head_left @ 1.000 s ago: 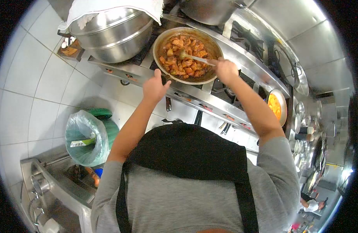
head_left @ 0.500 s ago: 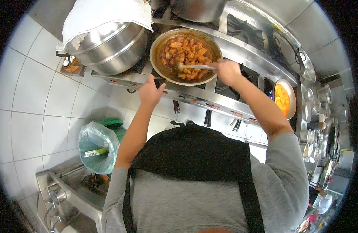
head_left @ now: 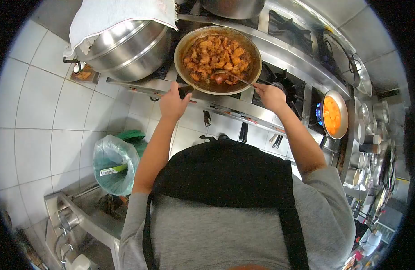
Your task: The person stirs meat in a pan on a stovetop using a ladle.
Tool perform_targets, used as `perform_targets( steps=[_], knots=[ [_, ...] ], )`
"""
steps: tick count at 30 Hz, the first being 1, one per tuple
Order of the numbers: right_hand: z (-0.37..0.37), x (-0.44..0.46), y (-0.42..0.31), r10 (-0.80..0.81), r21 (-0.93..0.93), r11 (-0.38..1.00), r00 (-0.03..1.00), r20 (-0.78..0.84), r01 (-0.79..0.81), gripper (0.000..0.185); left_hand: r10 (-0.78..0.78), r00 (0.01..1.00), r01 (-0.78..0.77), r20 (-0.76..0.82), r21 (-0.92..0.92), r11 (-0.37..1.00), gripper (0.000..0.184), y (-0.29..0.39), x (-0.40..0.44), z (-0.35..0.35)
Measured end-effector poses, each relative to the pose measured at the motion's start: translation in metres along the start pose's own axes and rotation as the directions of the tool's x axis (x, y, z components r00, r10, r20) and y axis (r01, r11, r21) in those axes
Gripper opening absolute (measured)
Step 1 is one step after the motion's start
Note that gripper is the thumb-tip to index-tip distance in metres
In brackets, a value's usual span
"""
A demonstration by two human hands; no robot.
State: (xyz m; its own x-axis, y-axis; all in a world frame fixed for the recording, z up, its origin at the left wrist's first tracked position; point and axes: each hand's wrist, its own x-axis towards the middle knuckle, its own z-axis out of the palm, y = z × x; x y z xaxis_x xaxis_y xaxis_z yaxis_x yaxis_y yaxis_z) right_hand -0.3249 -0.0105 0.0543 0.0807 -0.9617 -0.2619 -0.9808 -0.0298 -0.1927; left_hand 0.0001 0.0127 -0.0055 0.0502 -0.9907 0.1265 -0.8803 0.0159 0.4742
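The frying pan (head_left: 179, 54) sits over the stove (head_left: 216, 103), directly ahead of the left fingers and to the left of the right fingertips, its near rim overlapping the stove's front rail in view. It contains browned, sauced food pieces (head_left: 218, 51), heaped mainly toward the side farther from both sets of fingers. The left hand (head_left: 172, 102) has the dark pan handle (head_left: 185, 91) between thumb and fingers, closed on it; the undersides of those fingers are out of sight. The right hand (head_left: 272, 97) pinches the end of a spoon (head_left: 240, 78), fingers drawn together about the handle, just beside the pan's right rim. The spoon slants leftward from these fingertips, its head among the food and partly covered. Just right of the right fingers is a burner grate (head_left: 295, 90). Well to their right, a second pan (head_left: 344, 112) with orange pieces (head_left: 332, 114) stands beside a blue flame (head_left: 319, 112). To the left of the left fingers and farther forward stands a large metal pot (head_left: 135, 58), a white cloth (head_left: 122, 15) draped over its top. Beyond the frying pan, well ahead of both hands, another pot (head_left: 234, 6) is cut off by the picture's edge. Behind and left of the left fingers, a bag-lined bin (head_left: 126, 175) stands on the floor.
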Motion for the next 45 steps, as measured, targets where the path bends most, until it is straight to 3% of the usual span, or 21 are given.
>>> perform_targets(
  steps=[3,4,8,11,12,15,20,23,25,27,30,33,36,39,41,43,45],
  knots=[
    [-0.002,-0.02,0.02,-0.12,0.222,0.965,0.987,-0.107,0.141,0.031,-0.055,0.998,0.055,0.024,0.007,0.998,0.05,0.006,0.001,-0.003],
    [-0.006,-0.033,0.021,-0.183,0.375,0.903,0.977,-0.11,0.211,0.032,-0.057,0.998,0.056,0.03,0.013,0.998,0.05,0.008,0.001,-0.003],
    [-0.004,-0.066,0.004,-0.008,0.63,0.743,0.939,0.345,-0.225,0.033,-0.064,0.997,0.064,0.033,0.015,0.998,0.049,0.009,0.0,-0.002],
    [0.051,-0.037,0.026,-0.208,0.511,0.836,0.977,-0.048,0.203,0.032,-0.044,0.999,0.044,0.0,0.015,0.999,0.048,0.006,0.0,0.0],
    [0.046,-0.029,0.018,-0.1,0.433,0.898,0.995,0.016,0.083,0.032,-0.034,0.999,0.034,-0.012,0.016,0.999,0.047,0.006,-0.001,0.0],
    [0.037,-0.017,0.012,-0.111,0.412,0.906,0.994,0.005,0.099,0.032,-0.069,0.996,0.068,0.058,0.016,0.998,0.051,0.007,0.001,-0.003],
    [0.023,-0.02,-0.009,-0.117,0.349,0.933,0.992,0.051,0.092,0.031,-0.004,1.0,0.004,-0.001,0.019,1.0,0.047,-0.013,0.009,-0.001],
    [-0.018,-0.011,0.014,-0.203,0.37,0.907,0.978,-0.036,0.202,0.031,-0.071,0.997,0.072,-0.008,0.056,0.996,0.047,-0.025,0.017,-0.004],
    [-0.061,-0.001,0.02,-0.304,0.252,0.909,0.942,-0.14,0.331,0.033,-0.087,0.995,0.089,-0.053,0.035,0.995,0.047,-0.025,0.021,-0.007],
    [-0.088,0.032,0.031,-0.289,-0.07,0.957,0.951,-0.114,0.282,0.035,-0.093,0.992,0.097,-0.089,0.037,0.995,0.045,-0.029,0.026,-0.005],
    [-0.1,0.114,0.054,-0.374,-0.427,0.86,0.914,-0.157,0.278,0.035,-0.136,0.987,0.138,-0.083,0.025,0.99,0.042,-0.025,0.031,-0.01],
    [-0.115,0.185,0.059,-0.416,-0.482,0.819,0.9,-0.128,0.31,0.035,-0.165,0.985,0.166,-0.05,0.017,0.986,0.04,-0.024,0.037,-0.016],
    [-0.129,0.24,0.051,-0.411,-0.573,0.736,0.911,0.045,0.361,0.037,-0.164,0.985,0.164,-0.046,0.004,0.986,0.04,-0.023,0.039,-0.02],
    [-0.099,0.307,0.055,-0.461,-0.579,0.692,0.881,0.105,0.431,0.039,-0.164,0.984,0.164,-0.069,-0.006,0.986,0.039,-0.025,0.04,-0.019],
    [-0.064,0.323,0.041,-0.47,-0.448,0.743,0.864,0.179,0.497,0.038,-0.18,0.98,0.181,-0.082,-0.004,0.984,0.04,-0.024,0.038,-0.017],
    [-0.038,0.311,0.039,-0.628,-0.333,0.689,0.76,0.17,0.644,0.035,-0.202,0.975,0.203,-0.095,0.005,0.979,0.04,-0.02,0.04,-0.017],
    [-0.047,0.286,0.035,-0.623,-0.3,0.709,0.766,0.159,0.638,0.031,-0.197,0.973,0.199,-0.117,0.005,0.98,0.04,-0.02,0.041,-0.016]
  ],
)
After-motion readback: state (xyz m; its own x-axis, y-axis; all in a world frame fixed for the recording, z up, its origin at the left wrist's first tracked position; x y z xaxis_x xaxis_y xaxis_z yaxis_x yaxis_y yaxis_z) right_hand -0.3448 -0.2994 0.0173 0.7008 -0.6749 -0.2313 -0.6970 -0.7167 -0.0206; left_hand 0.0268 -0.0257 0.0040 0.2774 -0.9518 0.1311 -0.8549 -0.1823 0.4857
